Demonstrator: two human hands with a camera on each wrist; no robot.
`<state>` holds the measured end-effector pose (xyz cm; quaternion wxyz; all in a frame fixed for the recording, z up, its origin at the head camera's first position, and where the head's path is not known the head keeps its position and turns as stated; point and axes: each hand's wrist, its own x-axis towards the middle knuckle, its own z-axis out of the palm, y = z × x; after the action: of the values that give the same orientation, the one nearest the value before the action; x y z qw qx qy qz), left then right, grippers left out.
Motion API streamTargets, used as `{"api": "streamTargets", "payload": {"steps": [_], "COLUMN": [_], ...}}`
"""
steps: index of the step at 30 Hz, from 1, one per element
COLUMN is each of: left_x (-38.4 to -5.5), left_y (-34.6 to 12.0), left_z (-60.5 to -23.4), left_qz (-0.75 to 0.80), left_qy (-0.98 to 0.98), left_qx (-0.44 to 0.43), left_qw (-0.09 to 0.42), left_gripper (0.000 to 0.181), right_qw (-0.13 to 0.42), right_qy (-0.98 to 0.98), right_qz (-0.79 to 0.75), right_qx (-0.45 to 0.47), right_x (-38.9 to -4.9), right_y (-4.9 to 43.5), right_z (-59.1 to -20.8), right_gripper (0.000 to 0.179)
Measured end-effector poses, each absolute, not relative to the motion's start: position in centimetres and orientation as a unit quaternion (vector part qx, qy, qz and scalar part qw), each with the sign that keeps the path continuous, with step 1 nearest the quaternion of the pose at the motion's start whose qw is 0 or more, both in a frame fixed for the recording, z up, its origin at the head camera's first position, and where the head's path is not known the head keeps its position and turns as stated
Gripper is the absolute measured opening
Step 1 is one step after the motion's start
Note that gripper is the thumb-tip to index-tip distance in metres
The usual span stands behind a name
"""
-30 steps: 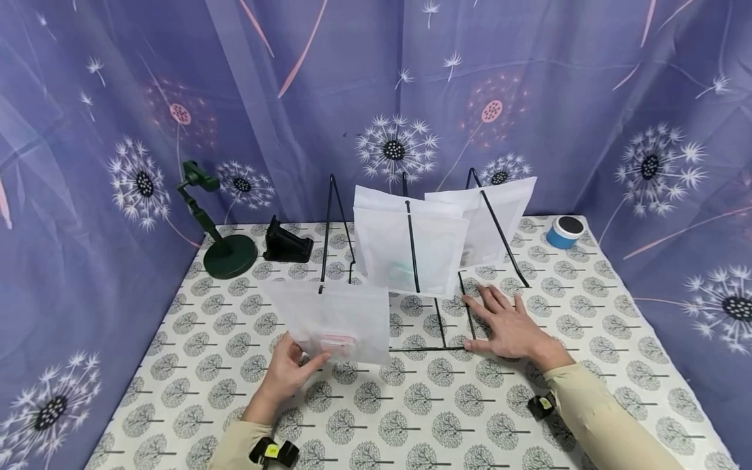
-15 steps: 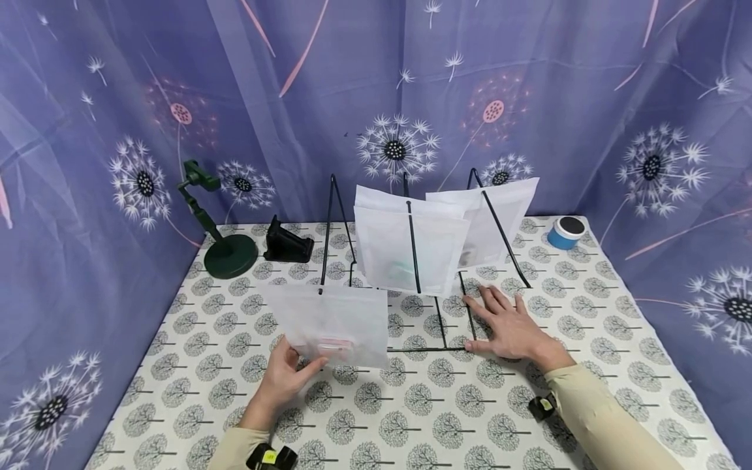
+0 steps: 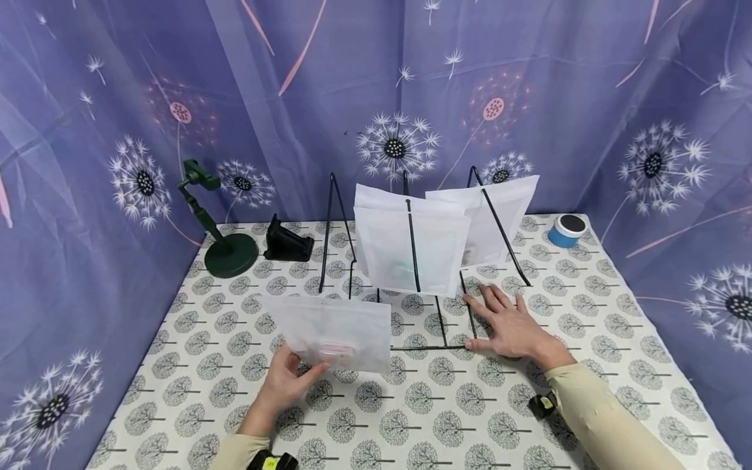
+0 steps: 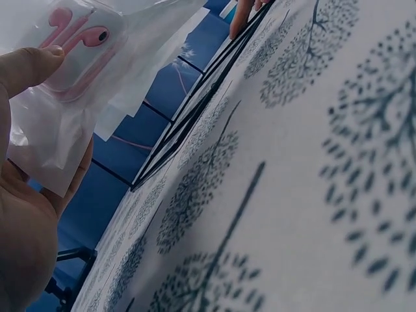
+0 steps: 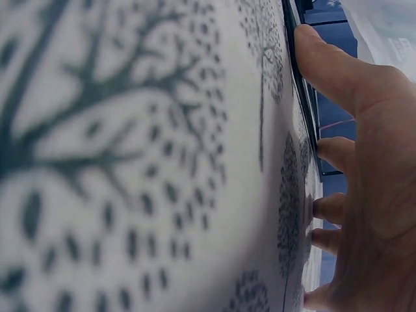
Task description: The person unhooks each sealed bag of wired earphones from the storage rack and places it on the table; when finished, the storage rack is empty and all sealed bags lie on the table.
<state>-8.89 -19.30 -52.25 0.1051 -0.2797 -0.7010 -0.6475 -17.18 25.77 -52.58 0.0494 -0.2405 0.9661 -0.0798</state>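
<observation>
Over one table [image 3: 411, 398], one pouch [image 3: 352, 323] with two earbuds [image 4: 95, 36] pinched in left grip [image 3: 284, 380], right grip [image 3: 511, 331] spread.

Place, one: curtained-off tabletop nook. Purple dandelion-print drapes [image 3: 305, 130] behind and either side; tree-print cloth [image 3: 367, 427] before me; green stand [image 3: 231, 256] at back left. Room beyond hidden: home or studio, I cannot tell.
</observation>
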Motion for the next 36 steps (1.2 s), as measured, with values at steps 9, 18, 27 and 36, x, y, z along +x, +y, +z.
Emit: {"api": "streamTargets", "payload": {"steps": [9,18,27,36], "left_x": [-8.5,-7.6,-7.2,-7.5], "left_y": [-20.1,-21.0,-22.4,-23.9], "left_z": [-52.6,-52.7,-52.9,-52.8], "left_qz": [-0.647,-0.636,-0.617,-0.627], "left_qy": [-0.692,-0.722,-0.74,-0.74], "left_qx": [-0.296,-0.255,-0.245,-0.217], "left_qw": [0.123,0.095,0.105,0.107], "left_gripper": [0.041,0.05,0.053,0.056], "right_qw": [0.049,0.044,0.043,0.042], "right_qy": [0.966,0.966,0.966,0.966], "right_qz": [-0.083,-0.084,-0.081,-0.081], "right_qx": [-0.24,-0.242,-0.241,-0.24], "right_x": [-17.3,-17.3,-17.3,-17.3], "right_y": [25.8,25.9,26.0,25.9], "right_z": [-52.7,-52.8,-53.0,-52.9], "right_gripper": [0.099,0.099,0.099,0.099]}}
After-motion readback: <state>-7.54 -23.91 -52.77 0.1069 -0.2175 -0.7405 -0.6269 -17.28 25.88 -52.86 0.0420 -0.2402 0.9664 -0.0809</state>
